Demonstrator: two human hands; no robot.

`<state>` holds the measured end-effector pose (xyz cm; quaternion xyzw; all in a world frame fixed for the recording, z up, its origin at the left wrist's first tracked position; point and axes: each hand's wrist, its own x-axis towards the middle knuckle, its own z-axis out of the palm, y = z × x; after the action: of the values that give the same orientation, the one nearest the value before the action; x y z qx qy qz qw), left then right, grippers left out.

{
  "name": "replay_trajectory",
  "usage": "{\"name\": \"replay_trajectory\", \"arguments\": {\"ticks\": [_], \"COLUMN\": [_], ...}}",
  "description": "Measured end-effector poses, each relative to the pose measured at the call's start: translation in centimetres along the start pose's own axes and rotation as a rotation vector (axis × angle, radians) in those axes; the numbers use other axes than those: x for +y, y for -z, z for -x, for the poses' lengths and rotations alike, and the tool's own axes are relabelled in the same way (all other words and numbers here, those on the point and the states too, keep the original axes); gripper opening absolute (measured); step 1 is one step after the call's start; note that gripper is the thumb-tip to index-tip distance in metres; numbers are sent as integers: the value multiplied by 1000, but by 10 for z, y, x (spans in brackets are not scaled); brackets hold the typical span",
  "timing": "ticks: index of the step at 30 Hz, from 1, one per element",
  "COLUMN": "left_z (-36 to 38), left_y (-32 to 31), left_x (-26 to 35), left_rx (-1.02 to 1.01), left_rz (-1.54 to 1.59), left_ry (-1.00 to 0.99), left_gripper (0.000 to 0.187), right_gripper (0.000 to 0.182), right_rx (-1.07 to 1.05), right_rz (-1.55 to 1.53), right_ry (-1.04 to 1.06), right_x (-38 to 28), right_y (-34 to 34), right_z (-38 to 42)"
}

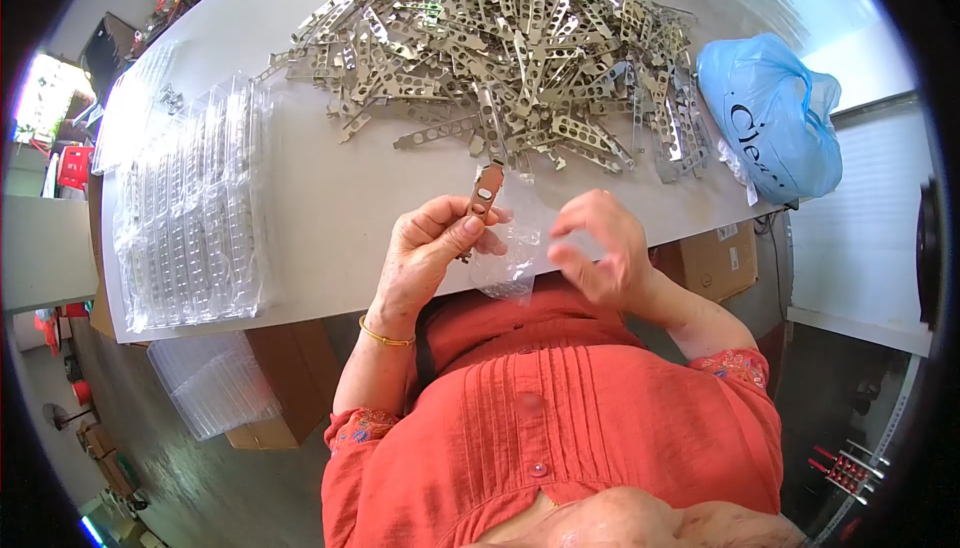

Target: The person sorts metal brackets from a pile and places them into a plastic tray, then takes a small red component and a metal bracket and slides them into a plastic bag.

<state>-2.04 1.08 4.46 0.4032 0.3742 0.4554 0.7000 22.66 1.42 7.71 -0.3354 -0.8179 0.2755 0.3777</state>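
Observation:
My left hand (425, 243) pinches a perforated metal bracket (485, 193) between thumb and fingers, its upper end pointing toward the pile. Just right of that hand, a crumpled clear plastic bag (508, 266) hangs over the table's near edge, overlapping the fingertips in this view. My right hand (605, 253) is raised beside the bag, slightly blurred, thumb and fingers apart with nothing between them. Beyond both hands lies a large heap of similar metal brackets (520, 38), some of them loose along its near side.
At left on the white table (330, 218) is a stack of clear plastic trays (190, 208) filled with brackets. A blue plastic bag (770, 113) sits at the right edge. Cardboard boxes (715, 258) and more clear trays (215, 383) stand below the tabletop.

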Motion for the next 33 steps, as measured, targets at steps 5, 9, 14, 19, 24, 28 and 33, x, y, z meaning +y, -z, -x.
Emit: {"name": "replay_trajectory", "arguments": {"ticks": [5, 9, 14, 19, 24, 28, 33], "left_z": [2, 8, 12, 4, 6, 13, 17], "left_y": [-9, -14, -13, -3, 0, -12, -19], "left_x": [9, 15, 13, 9, 3, 4, 9], "left_rx": [-59, -178, -145, 134, 131, 78, 50], "left_rz": [-30, -122, -202, -140, -17, -3, 9], "left_ry": [-38, -107, -117, -84, -50, 3, 24], "left_gripper": [13, 14, 17, 14, 18, 17, 15], "right_gripper": [41, 48, 25, 14, 13, 13, 12], "right_rx": [-146, -124, 100, 428, 554, 624, 644], "right_rz": [-809, -1264, -1208, -930, -905, -794, -666], "right_ry": [-777, -1023, -859, -491, -449, -410, -349], "right_x": [14, 21, 16, 22, 31, 32, 34], "right_y": [-2, -6, -13, 2, 10, 2, -8], "right_z": [0, -9, -15, -27, -33, -34, -36]}}
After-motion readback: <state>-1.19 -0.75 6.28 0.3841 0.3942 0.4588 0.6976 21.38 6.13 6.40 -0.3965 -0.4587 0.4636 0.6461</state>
